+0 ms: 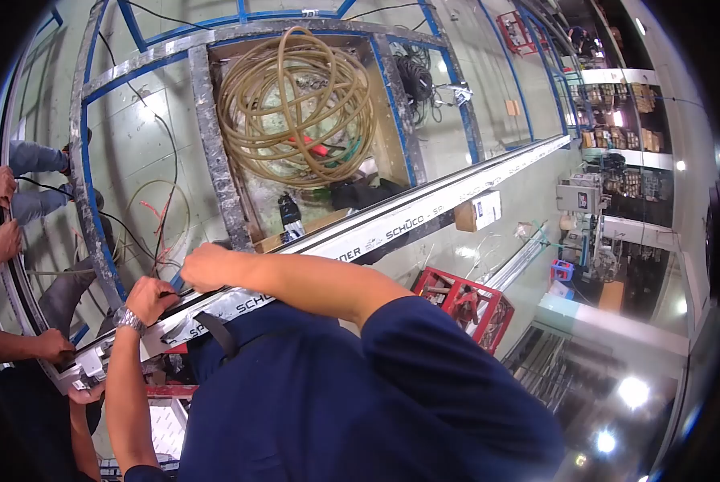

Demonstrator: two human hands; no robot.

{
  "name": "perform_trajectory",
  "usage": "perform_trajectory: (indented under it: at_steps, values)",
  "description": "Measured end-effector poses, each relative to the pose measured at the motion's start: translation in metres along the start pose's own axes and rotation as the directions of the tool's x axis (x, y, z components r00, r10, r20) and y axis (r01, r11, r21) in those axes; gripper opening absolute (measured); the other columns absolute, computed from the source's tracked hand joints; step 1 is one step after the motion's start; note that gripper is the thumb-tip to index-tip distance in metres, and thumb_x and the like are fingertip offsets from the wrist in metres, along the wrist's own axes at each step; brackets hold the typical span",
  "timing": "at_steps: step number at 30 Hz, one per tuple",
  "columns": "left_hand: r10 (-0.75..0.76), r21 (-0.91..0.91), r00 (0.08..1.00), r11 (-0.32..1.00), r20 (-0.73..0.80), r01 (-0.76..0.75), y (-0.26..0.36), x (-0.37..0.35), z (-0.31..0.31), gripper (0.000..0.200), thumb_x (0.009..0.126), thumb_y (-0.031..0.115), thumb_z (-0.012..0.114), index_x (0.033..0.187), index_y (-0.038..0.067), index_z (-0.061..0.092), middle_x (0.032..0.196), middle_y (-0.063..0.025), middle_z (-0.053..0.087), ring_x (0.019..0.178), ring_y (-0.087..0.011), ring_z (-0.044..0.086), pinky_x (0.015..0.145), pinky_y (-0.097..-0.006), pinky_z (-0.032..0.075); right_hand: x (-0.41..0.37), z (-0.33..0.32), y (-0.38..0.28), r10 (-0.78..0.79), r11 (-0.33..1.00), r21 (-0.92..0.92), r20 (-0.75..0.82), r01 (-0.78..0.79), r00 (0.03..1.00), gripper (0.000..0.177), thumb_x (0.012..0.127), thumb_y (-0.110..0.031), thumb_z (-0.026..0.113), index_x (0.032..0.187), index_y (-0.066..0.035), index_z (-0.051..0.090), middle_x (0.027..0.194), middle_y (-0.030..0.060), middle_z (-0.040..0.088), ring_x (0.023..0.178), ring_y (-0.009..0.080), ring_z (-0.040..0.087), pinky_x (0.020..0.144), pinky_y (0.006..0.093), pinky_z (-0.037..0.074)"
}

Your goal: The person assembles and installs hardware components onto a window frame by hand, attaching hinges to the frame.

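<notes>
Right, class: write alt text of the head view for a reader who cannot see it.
A person in a dark blue shirt has their left hand and right hand on a long metal rail. A co-worker's hand is at its end; a coiled hose lies beyond.

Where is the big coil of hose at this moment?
The coil of hose lies in the upper centre of the head view, inside a wooden box, above the long white bar.

Bright workshop light, fisheye warp, dark vignette.
</notes>
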State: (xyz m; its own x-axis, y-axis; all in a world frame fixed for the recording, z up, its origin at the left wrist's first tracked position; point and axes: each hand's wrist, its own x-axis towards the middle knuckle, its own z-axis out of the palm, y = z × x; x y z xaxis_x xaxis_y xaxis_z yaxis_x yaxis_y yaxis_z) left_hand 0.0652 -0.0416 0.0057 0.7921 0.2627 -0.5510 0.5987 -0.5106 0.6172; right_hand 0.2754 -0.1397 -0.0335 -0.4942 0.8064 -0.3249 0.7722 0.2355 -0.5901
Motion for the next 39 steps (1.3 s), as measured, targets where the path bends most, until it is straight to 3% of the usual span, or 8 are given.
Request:
perform_trajectory:
  at_steps: [8,14,17,25,28,33,36,39]
  values:
    - [0.141,-0.064,0.989,0.988,-0.040,-0.143,0.022,0.029,0.011,0.017,0.087,0.018,0.077,0.091,0.002,0.078,0.079,-0.0204,0.070,0.070,-0.0374,0.068,0.066,-0.0426,0.052,-0.017,-0.002,0.010,-0.065,0.997,-0.041,-0.040,0.064,0.997,0.021,0.083,-0.023,0.065,0.079,-0.007,0.078,0.086,0.0192,0.075,0.088,0.0377,0.072,0.078,0.0517,0.057]
    - [-0.010,-0.047,1.000,0.999,-0.011,0.009,0.019,0.020,0.010,0.019,0.088,0.028,0.076,0.094,0.011,0.081,0.086,-0.0171,0.074,0.083,-0.0373,0.071,0.078,-0.0469,0.056,-0.047,-0.010,0.041,-0.131,0.982,0.112,-0.165,0.150,0.978,0.029,0.085,-0.034,0.071,0.083,-0.006,0.079,0.087,0.0169,0.074,0.090,0.0374,0.067,0.082,0.0504,0.055]
    - [0.001,0.028,0.999,1.000,-0.042,0.000,-0.008,0.005,0.013,0.017,0.088,0.027,0.076,0.088,0.009,0.079,0.084,-0.0178,0.074,0.083,-0.0384,0.071,0.077,-0.0473,0.055,-0.061,-0.035,0.046,-0.103,0.987,0.116,-0.042,0.107,0.994,0.024,0.090,-0.026,0.073,0.100,-0.006,0.080,0.093,0.0132,0.076,0.096,0.0328,0.066,0.088,0.0440,0.055]
    - [-0.131,0.231,0.991,0.965,0.012,0.125,-0.018,-0.027,-0.017,0.015,0.085,0.020,0.077,0.096,0.011,0.081,0.092,-0.0153,0.076,0.093,-0.0361,0.073,0.081,-0.0475,0.056,-0.030,-0.029,0.028,-0.097,0.957,0.284,0.117,0.061,0.988,0.025,0.095,-0.025,0.067,0.105,-0.006,0.080,0.100,0.0185,0.076,0.096,0.0379,0.071,0.089,0.0475,0.055]
    - [-0.295,0.341,0.945,0.881,-0.143,0.327,-0.006,-0.046,-0.017,0.020,0.088,0.014,0.074,0.107,0.008,0.078,0.100,-0.0154,0.076,0.093,-0.0374,0.073,0.084,-0.0496,0.056,-0.014,-0.024,0.027,-0.075,0.948,0.317,0.254,-0.010,0.964,0.026,0.095,-0.025,0.066,0.107,-0.006,0.080,0.099,0.0203,0.076,0.091,0.0394,0.072,0.087,0.0466,0.056]
    - [-0.369,-0.131,0.686,0.918,-0.628,0.374,0.079,-0.113,-0.004,0.024,0.094,0.010,0.069,0.117,0.009,0.072,0.108,-0.0161,0.073,0.096,-0.0384,0.071,0.082,-0.0464,0.057,0.004,-0.022,0.015,0.017,0.892,0.422,0.329,-0.163,0.944,0.027,0.094,-0.026,0.067,0.106,-0.006,0.080,0.096,0.0220,0.075,0.089,0.0390,0.071,0.083,0.0449,0.055]
    - [-0.408,-0.206,0.494,0.887,-0.767,0.413,0.105,-0.131,0.044,0.025,0.093,0.007,0.070,0.118,0.005,0.071,0.112,-0.0152,0.073,0.102,-0.0369,0.070,0.086,-0.0444,0.058,0.017,-0.015,0.001,-0.022,0.876,0.472,0.248,-0.101,0.969,0.027,0.094,-0.027,0.067,0.105,-0.006,0.080,0.096,0.0225,0.074,0.088,0.0405,0.071,0.083,0.0465,0.055]
    - [-0.454,-0.177,0.505,0.846,-0.734,0.503,0.113,-0.133,0.080,0.041,0.091,0.004,0.069,0.132,0.001,0.064,0.141,-0.0200,0.061,0.125,-0.0391,0.061,0.104,-0.0470,0.051,0.037,0.002,-0.012,-0.060,0.899,0.438,0.179,-0.025,0.982,0.026,0.094,-0.027,0.067,0.104,-0.006,0.080,0.095,0.0228,0.074,0.087,0.0420,0.070,0.083,0.0481,0.055]
